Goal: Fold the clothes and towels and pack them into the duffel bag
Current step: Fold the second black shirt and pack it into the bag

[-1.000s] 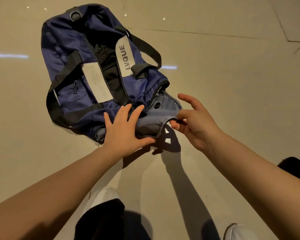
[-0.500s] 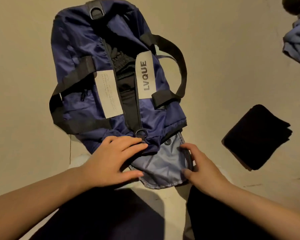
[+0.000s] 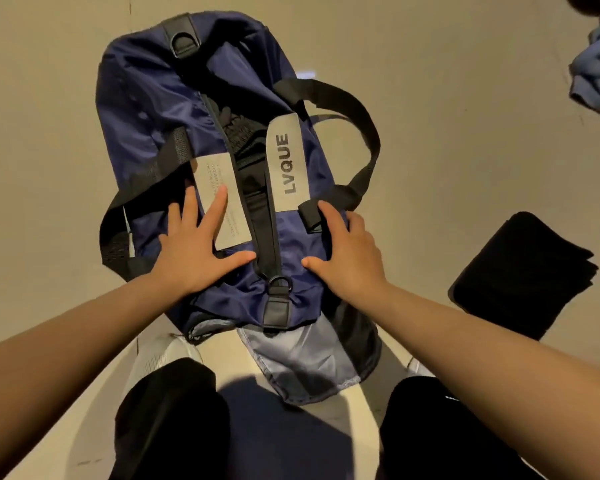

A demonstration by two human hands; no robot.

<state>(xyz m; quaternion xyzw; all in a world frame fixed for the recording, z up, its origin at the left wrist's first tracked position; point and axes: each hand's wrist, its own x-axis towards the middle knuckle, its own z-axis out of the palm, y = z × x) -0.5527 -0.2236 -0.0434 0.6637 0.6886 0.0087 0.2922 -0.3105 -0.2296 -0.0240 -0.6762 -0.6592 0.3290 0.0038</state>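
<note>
The navy duffel bag (image 3: pixel 174 133) is lying on the pale floor (image 3: pixel 447 98) straight ahead of the person, its long axis running from near to far and leaning slightly to the left at the far end. Its zipper opening (image 3: pixel 246 157) is facing up along that axis, parted in the middle and showing dark cloth inside. A grey end flap (image 3: pixel 302 362) is hanging out at the near end, between the person's knees.

The left hand (image 3: pixel 194 251) is resting flat on the bag's left side, fingers spread apart, with the fingertips lying over a pale label (image 3: pixel 219 174); it is gripping nothing. The right hand (image 3: pixel 350 251) is pressing flat on the right side, fingers loosely together and reaching to the base of the black carry strap (image 3: pixel 357 112), thumb pointing toward the zipper; it is also holding nothing. A pale band printed LVQUE (image 3: pixel 288 164) is lying between the zipper and the right hand.

A folded black cloth (image 3: pixel 523 271) is sitting on the floor to the right of the bag, near it but apart from it. A blue garment (image 3: pixel 596 71) is showing at the far right edge, well apart from the bag. Bare floor is lying open to the left of the bag and beyond its far end, and a narrower strip is separating the bag from the black cloth.
</note>
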